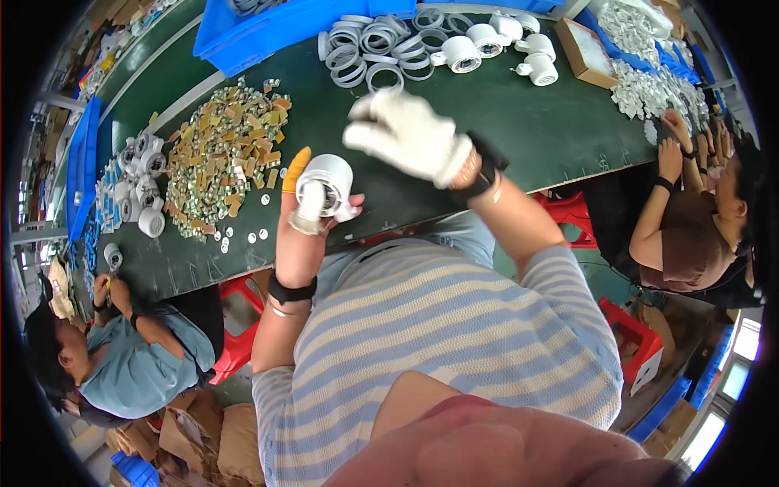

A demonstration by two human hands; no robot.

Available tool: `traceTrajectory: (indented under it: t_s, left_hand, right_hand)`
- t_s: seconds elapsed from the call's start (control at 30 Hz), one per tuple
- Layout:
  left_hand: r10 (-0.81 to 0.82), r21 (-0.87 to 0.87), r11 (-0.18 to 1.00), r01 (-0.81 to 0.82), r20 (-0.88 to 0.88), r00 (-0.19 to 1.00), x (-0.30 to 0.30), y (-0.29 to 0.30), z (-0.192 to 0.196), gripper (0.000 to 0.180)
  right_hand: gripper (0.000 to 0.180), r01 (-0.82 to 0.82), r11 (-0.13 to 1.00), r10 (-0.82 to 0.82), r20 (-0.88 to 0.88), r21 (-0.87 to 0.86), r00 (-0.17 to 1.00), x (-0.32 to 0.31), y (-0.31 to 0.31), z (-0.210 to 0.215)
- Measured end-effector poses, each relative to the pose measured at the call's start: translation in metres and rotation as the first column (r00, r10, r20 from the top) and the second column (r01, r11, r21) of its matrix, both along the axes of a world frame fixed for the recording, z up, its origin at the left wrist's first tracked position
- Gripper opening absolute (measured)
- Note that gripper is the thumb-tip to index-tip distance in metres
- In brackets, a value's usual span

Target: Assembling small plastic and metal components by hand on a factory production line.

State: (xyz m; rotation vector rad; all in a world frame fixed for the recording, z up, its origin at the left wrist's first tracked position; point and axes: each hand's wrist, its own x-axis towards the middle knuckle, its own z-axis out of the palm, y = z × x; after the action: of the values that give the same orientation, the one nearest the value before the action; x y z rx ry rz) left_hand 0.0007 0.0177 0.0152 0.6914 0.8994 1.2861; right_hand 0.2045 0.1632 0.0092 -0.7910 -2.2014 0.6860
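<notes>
1 white cylindrical housing (331, 170), left of centre in the frame, held in the curled fingers of the left hand (290, 214) over the green worktop (527, 122). Right hand (414, 142), white-gloved, above centre, fingers slightly parted, near gray rings (345, 36) at top centre. Heaped tan-and-green parts (223, 162) at upper left; several assembled white pieces (462, 54) right of the rings.

A carton (599, 79) stands at the far right of the green table (519, 122), beside clear pieces (653, 99); a blue bin (251, 50) at its far edge. Along its near side: red stools (631, 326), a teal-shirted co-worker (134, 369) left, a brown-shirted co-worker (690, 239) right.
</notes>
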Motion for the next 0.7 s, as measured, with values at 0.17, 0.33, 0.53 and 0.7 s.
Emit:
traceTrajectory:
  t_s: [0.17, 0.33, 0.53, 0.7]
  left_hand:
    - [0.073, -0.096, 0.994, -0.058, 0.155, 0.985, -0.026, -0.008, -0.019, 0.057]
    - [0.083, -0.095, 0.993, -0.069, 0.145, 0.986, -0.028, -0.018, -0.008, 0.062]
    - [0.033, 0.17, 0.985, 0.028, -0.349, 0.936, -0.019, -0.013, -0.005, 0.075]
    - [0.23, 0.341, 0.907, 0.247, -0.892, 0.388, -0.009, -0.008, 0.013, 0.068]
  right_hand:
    - [0.027, 0.305, 0.942, -0.334, 0.461, 0.138, 0.822, -0.007, 0.055, -0.011]
    - [0.02, 0.156, 0.966, -0.206, 0.249, 0.205, 0.946, 0.012, 0.029, -0.017]
    - [0.033, -0.722, 0.272, -0.236, -0.772, -0.636, 0.591, 0.038, -0.009, 0.007]
    - [0.037, -0.774, 0.022, -0.448, -0.698, -0.633, 0.559, 0.022, -0.052, 0.013]
